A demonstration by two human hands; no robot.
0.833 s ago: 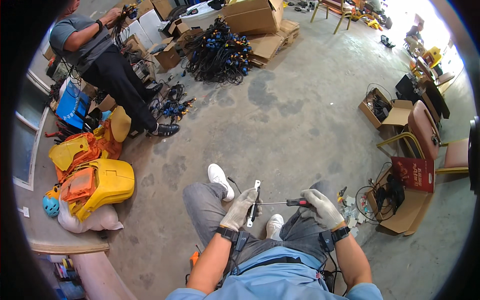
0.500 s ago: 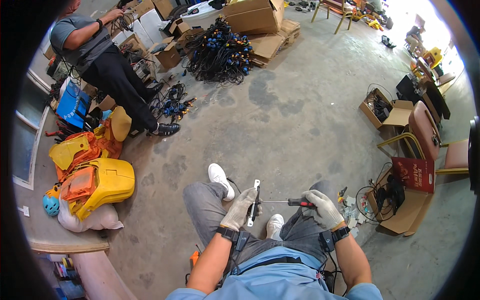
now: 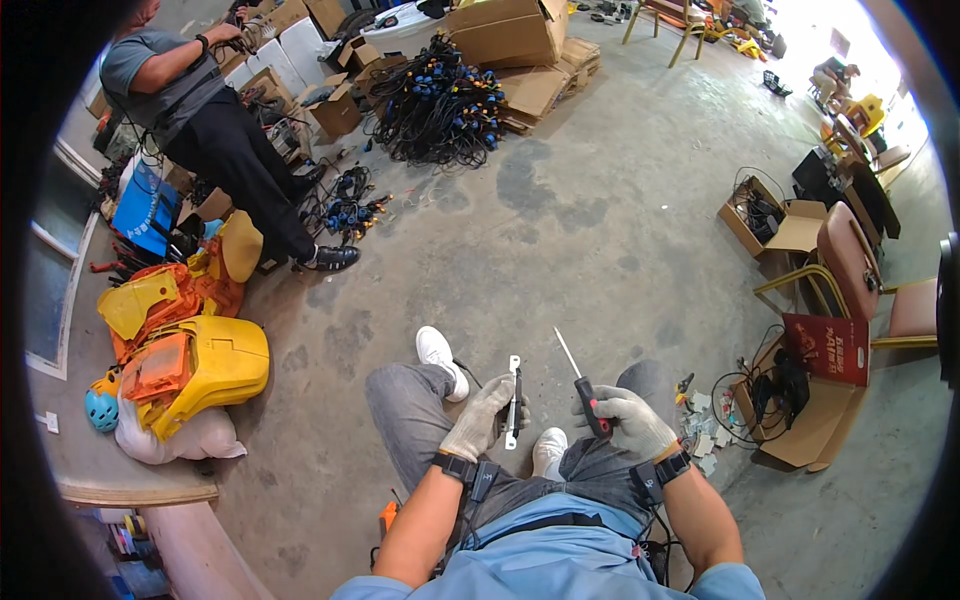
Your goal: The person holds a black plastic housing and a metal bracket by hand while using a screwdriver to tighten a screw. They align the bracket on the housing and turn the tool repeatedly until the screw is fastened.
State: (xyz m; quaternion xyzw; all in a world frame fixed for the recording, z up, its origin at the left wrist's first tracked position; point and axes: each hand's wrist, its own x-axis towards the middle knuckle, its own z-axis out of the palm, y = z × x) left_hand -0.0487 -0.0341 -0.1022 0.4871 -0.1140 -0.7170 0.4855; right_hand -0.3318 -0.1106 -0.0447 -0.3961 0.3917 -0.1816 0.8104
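Observation:
My gloved left hand (image 3: 480, 420) is closed around a narrow black part with a white mounting strip (image 3: 514, 400), held upright over my lap. A dark cable runs from beside that hand toward my shoe. In my gloved right hand (image 3: 632, 422) is a screwdriver (image 3: 577, 375) with a black and red handle. Its metal shaft points up and to the left, apart from the strip. Both wrists carry black strapped devices. The palm side of my left hand is hidden.
Yellow and orange plastic shells (image 3: 205, 370) lie at the left. A person (image 3: 210, 120) stands by a pile of black cables (image 3: 440, 105) handling cords. To my right are an open carton with black cables (image 3: 785, 395), light-coloured scraps (image 3: 707, 430) and a chair (image 3: 845, 250).
The screwdriver has come away from the strip and swung from level to pointing up. My left hand has turned the strip slightly. The person at far left has lowered their hands a little.

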